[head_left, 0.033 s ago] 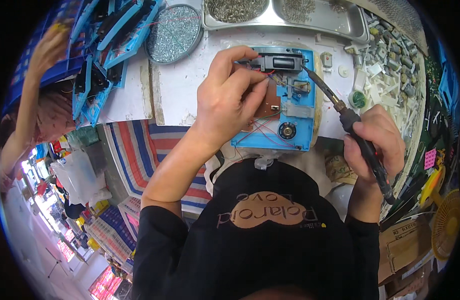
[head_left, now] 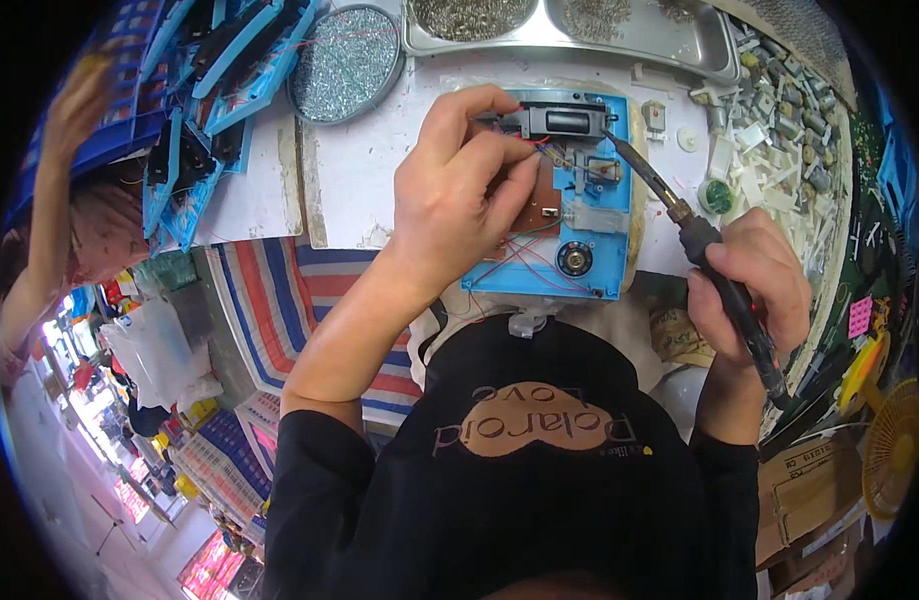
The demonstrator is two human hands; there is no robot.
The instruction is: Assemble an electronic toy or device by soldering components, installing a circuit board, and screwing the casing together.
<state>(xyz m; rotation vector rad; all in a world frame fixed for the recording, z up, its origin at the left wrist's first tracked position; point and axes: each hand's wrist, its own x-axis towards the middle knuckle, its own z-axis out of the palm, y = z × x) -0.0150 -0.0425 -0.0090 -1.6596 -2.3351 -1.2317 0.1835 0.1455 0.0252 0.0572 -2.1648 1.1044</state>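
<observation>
My right hand [head_left: 754, 285] grips a black-handled soldering iron [head_left: 714, 255], its tip close to the right end of a black box-shaped part [head_left: 564, 122]. That part sits along the far edge of a light-blue plastic housing [head_left: 607, 275] lying open on the table. With fingers closed, my left hand [head_left: 469, 185] is over the housing's left side, pinching thin wire near the black part. A finger reaches the part's left end. Inside the housing are a brown circuit board [head_left: 541, 205], a small motor-like piece [head_left: 604, 172], a round speaker [head_left: 574, 259] and loose thin wires.
A round tray of small silvery pieces [head_left: 344, 65] and a metal tray [head_left: 634, 45] stand at the back. Blue housings [head_left: 204, 130] are piled at the left. Small motors and white parts [head_left: 764, 120] lie at the right. Another person's hand [head_left: 82, 105] is at far left.
The other person's hand at the far left has shifted slightly leftward. My own hands, the soldering iron and the housing are nearly unmoved.
</observation>
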